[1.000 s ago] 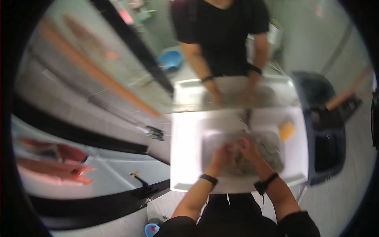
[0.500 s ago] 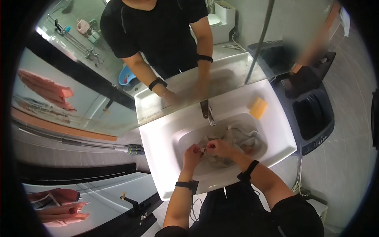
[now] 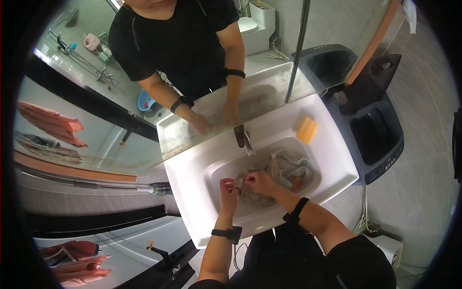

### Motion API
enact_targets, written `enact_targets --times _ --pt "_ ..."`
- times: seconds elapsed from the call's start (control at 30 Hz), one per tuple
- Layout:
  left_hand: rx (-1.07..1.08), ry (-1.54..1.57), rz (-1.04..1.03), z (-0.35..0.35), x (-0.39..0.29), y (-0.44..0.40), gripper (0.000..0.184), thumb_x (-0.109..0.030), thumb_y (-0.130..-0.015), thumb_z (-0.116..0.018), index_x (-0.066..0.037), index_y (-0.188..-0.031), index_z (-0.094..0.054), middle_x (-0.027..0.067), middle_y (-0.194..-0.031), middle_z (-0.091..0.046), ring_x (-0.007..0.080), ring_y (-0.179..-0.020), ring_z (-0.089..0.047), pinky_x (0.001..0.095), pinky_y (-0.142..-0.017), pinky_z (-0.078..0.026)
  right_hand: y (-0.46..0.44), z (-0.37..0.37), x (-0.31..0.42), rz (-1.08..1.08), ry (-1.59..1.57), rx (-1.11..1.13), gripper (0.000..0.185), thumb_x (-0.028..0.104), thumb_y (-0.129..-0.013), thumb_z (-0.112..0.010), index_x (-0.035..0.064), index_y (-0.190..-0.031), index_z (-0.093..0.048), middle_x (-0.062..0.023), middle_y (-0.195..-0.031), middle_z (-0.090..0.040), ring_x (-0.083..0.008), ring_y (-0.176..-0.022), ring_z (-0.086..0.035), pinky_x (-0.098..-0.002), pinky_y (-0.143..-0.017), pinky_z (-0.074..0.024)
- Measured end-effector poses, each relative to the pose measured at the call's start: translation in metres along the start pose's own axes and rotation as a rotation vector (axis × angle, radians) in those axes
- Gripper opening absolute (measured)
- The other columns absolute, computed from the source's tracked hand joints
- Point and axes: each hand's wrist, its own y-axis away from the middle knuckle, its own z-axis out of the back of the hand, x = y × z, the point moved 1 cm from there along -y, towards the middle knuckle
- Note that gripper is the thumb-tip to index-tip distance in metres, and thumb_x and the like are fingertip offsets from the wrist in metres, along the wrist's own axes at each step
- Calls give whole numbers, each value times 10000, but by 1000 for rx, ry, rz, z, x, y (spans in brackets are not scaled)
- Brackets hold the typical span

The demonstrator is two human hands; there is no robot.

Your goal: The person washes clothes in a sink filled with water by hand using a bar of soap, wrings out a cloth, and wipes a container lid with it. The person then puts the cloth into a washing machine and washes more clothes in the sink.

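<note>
A pale, wet cloth garment (image 3: 287,166) lies bunched in the white sink basin (image 3: 211,176), in water that looks cloudy. At the near left of the basin, my left hand (image 3: 227,192) pinches a lifted edge of the garment between thumb and fingers. Just to its right, my right hand (image 3: 261,183) is closed on another part of the same cloth. A small stretch of fabric spans the gap between both hands. Beyond them stands the metal faucet (image 3: 248,144); I cannot tell whether water runs from it.
A yellow block (image 3: 306,130), like soap or a sponge, sits on the sink's right ledge. A dark washing machine (image 3: 375,135) with its lid up stands to the right. Behind the faucet is a mirror (image 3: 269,62). A mop (image 3: 161,188) lies left of the sink.
The view has shifted a little, so the scene sits slightly further left. My left fingers have spread around the cloth edge, and more fabric shows between my hands.
</note>
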Motion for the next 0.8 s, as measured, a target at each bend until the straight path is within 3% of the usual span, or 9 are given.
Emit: enact_targets --times 0.03,0.2,0.33,0.53,0.6,0.8 --pt "-13 38 28 0 -14 1 234 -48 -762 -631 -58 -972 -528 74 -804 -595 207 -691 -614 302 -604 -493 -1 0 -1 6 3 6 190 208 -764 -677 30 -830 -670 -130 -720 -659 -202 -606 -620 -333 -589 -482" --pt "9 -434 -96 -1 -32 4 270 -146 -731 -696 -58 -946 -557 84 -809 -624 218 -685 -623 330 -605 -495 -4 1 5 -31 -15 36 166 183 -778 -678 26 -832 -669 -128 -713 -657 -189 -612 -617 -326 -588 -476" --pt "41 -553 -84 1 -19 0 270 -228 -722 -711 -48 -900 -619 99 -756 -655 233 -673 -639 345 -618 -500 -6 1 6 -30 24 106 184 237 -770 -649 74 -850 -677 -127 -812 -670 -297 -776 -645 -385 -699 -500" --pt "16 -463 -28 -4 -31 -2 231 -237 -746 -706 -26 -829 -667 117 -688 -658 219 -620 -638 330 -608 -493 -3 -4 15 12 147 5 219 281 -738 -645 75 -812 -659 -129 -755 -656 -308 -736 -638 -408 -669 -494" --pt "44 -420 -25 -3 -24 -3 209 -199 -786 -676 -11 -877 -665 96 -710 -664 176 -645 -625 296 -622 -486 -3 -6 17 -9 199 -34 224 290 -730 -642 78 -802 -658 -131 -738 -652 -311 -716 -635 -415 -654 -492" --pt "75 -104 100 1 -12 -5 199 -156 -833 -627 36 -880 -653 62 -736 -650 129 -655 -595 256 -626 -473 0 3 32 37 13 -111 136 181 -718 -672 53 -759 -652 -119 -695 -644 -258 -657 -634 -361 -614 -490"
